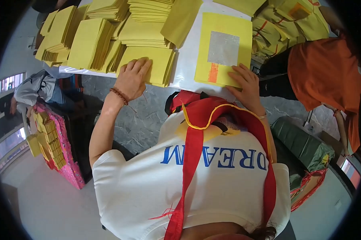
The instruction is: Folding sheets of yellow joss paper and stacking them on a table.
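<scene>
My left hand (133,77) lies flat, fingers spread, on the near corner of a stack of yellow paper sheets (152,64) at the white table's edge. A brown bead bracelet circles that wrist. My right hand (246,82) presses the lower right corner of a single yellow sheet (224,28) that bears a silver foil square (223,48) and a small orange strip (213,73). Neither hand grips anything; both rest on paper.
Several more stacks of yellow paper (88,40) cover the white table (186,60). A person in orange (324,72) stands at the right by loose folded sheets. At the left a pink box (66,160) holds yellow bundles, beside a seated person (34,90). A green bag (302,144) lies at the right.
</scene>
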### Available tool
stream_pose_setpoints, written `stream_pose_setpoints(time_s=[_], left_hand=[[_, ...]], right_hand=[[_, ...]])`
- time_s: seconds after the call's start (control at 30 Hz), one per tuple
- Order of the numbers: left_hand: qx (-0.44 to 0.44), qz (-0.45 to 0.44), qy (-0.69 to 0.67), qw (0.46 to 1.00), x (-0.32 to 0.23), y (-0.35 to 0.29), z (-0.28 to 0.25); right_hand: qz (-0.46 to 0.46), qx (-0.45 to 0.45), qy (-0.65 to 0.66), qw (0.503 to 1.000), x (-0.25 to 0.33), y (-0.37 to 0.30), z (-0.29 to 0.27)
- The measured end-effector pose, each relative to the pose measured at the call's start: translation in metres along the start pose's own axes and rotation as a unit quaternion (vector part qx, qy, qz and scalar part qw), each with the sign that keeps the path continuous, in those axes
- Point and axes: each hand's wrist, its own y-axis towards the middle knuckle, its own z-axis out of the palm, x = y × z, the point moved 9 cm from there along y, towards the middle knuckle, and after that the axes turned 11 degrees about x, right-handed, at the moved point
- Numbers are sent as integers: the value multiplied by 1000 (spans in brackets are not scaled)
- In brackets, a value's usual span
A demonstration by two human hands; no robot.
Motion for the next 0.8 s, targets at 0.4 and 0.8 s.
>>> stream_pose_setpoints(time_s=[0.4, 0.8], left_hand=[[-28, 125, -89, 988, -76, 41, -7], [-122, 203, -266, 934, -108, 97, -13]], right_hand=[[11, -11, 36, 999, -9, 0, 0], [35, -6, 99, 994, -15, 7, -7]])
